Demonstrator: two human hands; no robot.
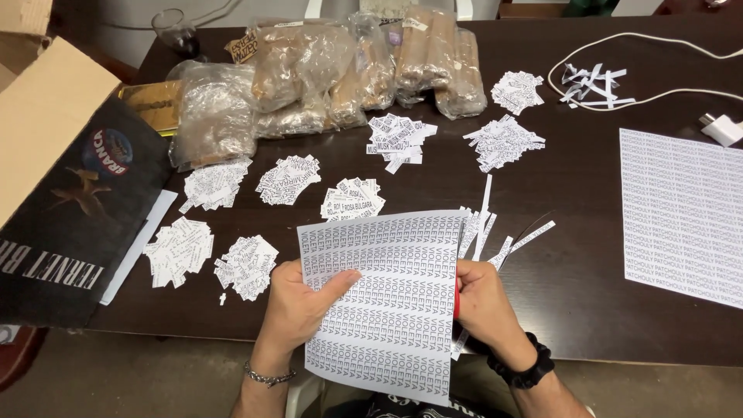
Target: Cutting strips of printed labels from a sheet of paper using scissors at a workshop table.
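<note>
My left hand [298, 298] grips the left edge of a white sheet [391, 294] printed with rows of repeated words, thumb on top. My right hand [480, 298] is at the sheet's right edge, closed on scissors with a red handle [457, 300] that are mostly hidden behind the paper; a dark blade tip [534, 226] pokes out past the sheet. Thin cut paper strips [495, 232] lie just beyond the sheet's right corner.
Several piles of small cut labels [179, 249] dot the dark table [573, 279]. Plastic bags of brown goods [340, 73] sit at the back. A cardboard box [70, 201] stands left, another printed sheet [681, 213] right, a white cable and plug [724, 128] far right.
</note>
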